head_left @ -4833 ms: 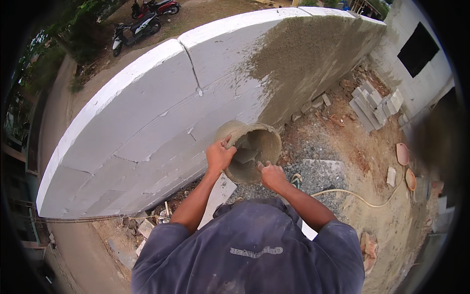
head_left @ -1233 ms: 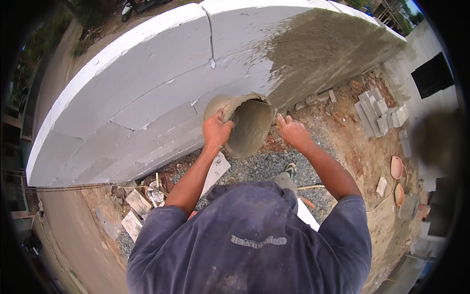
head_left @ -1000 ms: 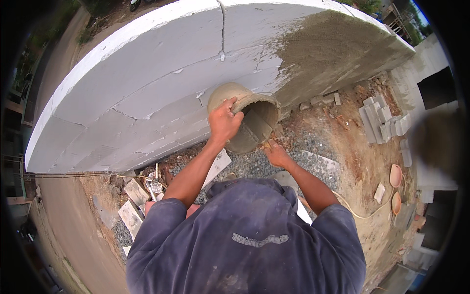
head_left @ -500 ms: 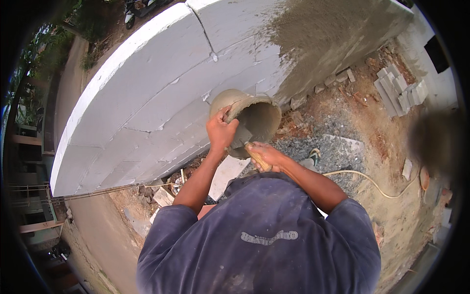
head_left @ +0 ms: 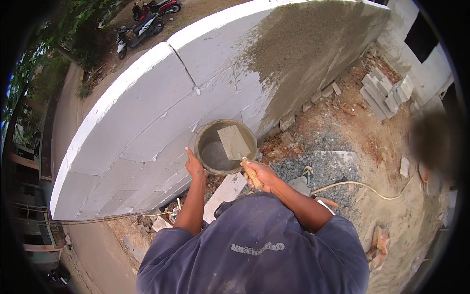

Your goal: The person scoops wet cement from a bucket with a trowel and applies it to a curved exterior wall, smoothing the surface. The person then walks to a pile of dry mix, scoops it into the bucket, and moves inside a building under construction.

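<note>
While right hand [head_left: 261,175] grips one trowel [head_left: 234,142], left hand [head_left: 195,165] open against one mortar bucket [head_left: 211,164], two motorbikes [head_left: 147,18]

Round mortar pan [head_left: 211,153], grey-crusted, sat upright against the white block wall [head_left: 147,122], wet grey mortar inside; trowel [head_left: 235,143] with flat grey blade lay tilted in the pan, wooden handle over the near rim.

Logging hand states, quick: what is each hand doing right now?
Left hand: open, fingers against the mortar bucket rim.
Right hand: closed on the trowel handle.
</note>
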Motion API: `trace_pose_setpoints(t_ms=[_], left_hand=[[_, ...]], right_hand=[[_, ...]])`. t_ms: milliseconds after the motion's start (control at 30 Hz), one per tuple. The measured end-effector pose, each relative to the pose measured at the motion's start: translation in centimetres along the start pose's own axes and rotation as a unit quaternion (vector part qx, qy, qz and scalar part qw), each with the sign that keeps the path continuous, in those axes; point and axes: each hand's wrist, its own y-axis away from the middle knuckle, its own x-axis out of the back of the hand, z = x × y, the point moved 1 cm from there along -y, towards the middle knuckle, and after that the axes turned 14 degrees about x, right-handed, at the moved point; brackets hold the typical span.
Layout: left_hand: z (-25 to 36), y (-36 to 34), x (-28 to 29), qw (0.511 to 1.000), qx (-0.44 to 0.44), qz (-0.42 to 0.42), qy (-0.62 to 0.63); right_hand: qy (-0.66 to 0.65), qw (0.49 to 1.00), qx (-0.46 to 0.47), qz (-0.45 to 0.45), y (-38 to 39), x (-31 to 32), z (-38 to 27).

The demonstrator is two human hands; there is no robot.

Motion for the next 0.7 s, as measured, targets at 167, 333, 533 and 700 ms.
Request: trace_pose_setpoints(t_ms=[167,333,533,700], left_hand=[[-4.1,-3.7,7.4,0.99,0.045,0.134,-0.017],[-6.3,-4.0,14.6,0.945,0.12,0.278,-0.126],[-6.1,-2.2,23.3,0.886,0.161,0.376,-0.219],[-5.7,-0.6,25.2,0.907,0.141,0.374,-0.135]], right_hand=[[-0.047,0.984,0.157,0.073,1.2,1.4,-5.1],[-0.036,0.889,0.417,0.186,3.8,1.5,-15.6],[0.046,0.627,0.686,0.366,4.7,2.3,-25.6],[0.184,0.518,0.622,0.558,-2.3,0.4,-27.0]])
